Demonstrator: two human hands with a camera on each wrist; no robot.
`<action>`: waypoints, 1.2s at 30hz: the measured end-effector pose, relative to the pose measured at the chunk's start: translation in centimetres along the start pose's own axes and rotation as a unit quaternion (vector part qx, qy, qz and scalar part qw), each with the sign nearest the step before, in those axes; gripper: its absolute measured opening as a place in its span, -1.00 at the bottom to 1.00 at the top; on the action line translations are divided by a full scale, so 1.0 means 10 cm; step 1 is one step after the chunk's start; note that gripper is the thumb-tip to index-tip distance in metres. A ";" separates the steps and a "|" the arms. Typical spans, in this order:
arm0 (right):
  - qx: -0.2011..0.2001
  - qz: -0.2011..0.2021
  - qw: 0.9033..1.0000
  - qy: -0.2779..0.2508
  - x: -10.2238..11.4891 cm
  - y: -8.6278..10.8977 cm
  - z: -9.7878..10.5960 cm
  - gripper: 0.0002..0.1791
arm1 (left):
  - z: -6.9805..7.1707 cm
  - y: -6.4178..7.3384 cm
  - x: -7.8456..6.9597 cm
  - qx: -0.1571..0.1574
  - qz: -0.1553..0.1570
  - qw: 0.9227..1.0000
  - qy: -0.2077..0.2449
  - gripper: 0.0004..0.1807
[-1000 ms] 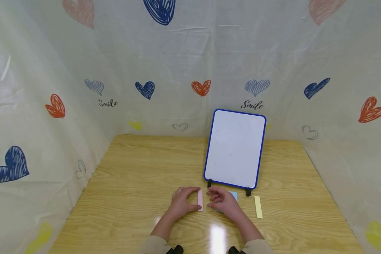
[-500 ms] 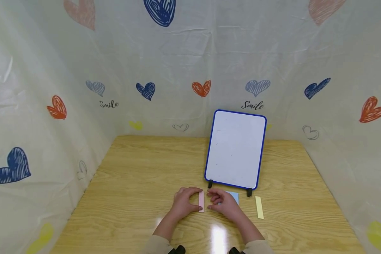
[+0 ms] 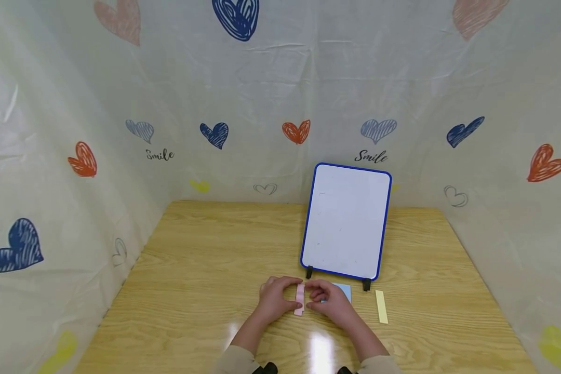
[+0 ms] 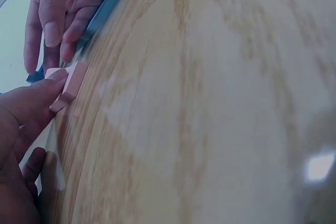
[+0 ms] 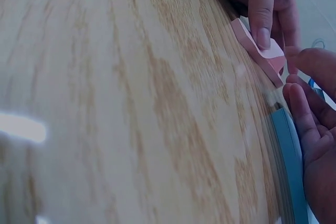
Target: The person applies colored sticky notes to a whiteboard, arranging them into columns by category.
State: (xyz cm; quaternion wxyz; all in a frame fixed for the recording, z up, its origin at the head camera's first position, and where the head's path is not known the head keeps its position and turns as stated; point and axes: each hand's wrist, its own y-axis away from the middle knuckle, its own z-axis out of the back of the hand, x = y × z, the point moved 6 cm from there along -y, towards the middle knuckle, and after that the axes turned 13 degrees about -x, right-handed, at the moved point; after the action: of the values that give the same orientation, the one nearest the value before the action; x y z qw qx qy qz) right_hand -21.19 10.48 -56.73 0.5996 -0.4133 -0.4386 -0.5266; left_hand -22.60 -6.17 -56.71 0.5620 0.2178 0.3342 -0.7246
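A narrow pink sticky note pad [image 3: 299, 299] lies on the table between both hands. My left hand [image 3: 274, 299] grips its ends between thumb and fingers. Seen from the right wrist, the pad's pale top layer [image 5: 270, 51] is skewed, baring darker pink beneath. My right hand [image 3: 329, 298] is curved loosely at the pad's right side, thumb and index finger apart, with the index fingertip right at the pad's far end. Behind that hand, and partly hidden by it, is a blue sticky note pad [image 3: 345, 292]. A narrow yellow sticky note pad [image 3: 381, 306] lies farther right.
A small whiteboard [image 3: 348, 221] with a blue frame leans back on black feet [image 3: 366, 284] just beyond the hands. The wooden table [image 3: 205, 259] ends at a white curtain [image 3: 262, 83] printed with hearts.
The pink pad has shifted slightly right with my left hand, closer to the right fingers. It now looks skewed, with a stepped edge, where it was straight before. My right hand has barely moved.
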 end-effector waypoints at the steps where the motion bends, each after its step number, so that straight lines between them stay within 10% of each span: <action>1: 0.000 0.006 1.000 0.000 0.00 0.01 0.00 -0.53 | 0.00 0.01 0.00 0.000 0.003 1.000 0.001 -0.43; 12: 0.013 0.056 0.996 0.063 -0.04 -0.01 -0.03 -0.87 | -0.02 0.03 0.01 0.000 0.012 1.000 -0.005 -0.51; 36: 0.060 0.076 0.993 0.063 -0.06 0.00 -0.06 -0.64 | -0.05 0.00 -0.04 -0.001 0.009 1.000 0.020 -0.47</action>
State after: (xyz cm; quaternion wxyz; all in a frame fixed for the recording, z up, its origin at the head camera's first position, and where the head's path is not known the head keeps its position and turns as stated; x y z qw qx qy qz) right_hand -21.15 10.07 -57.47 0.6880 -0.3750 -0.3983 -0.4769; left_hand -22.47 -5.52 -56.76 0.5622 0.2349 0.3446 -0.7141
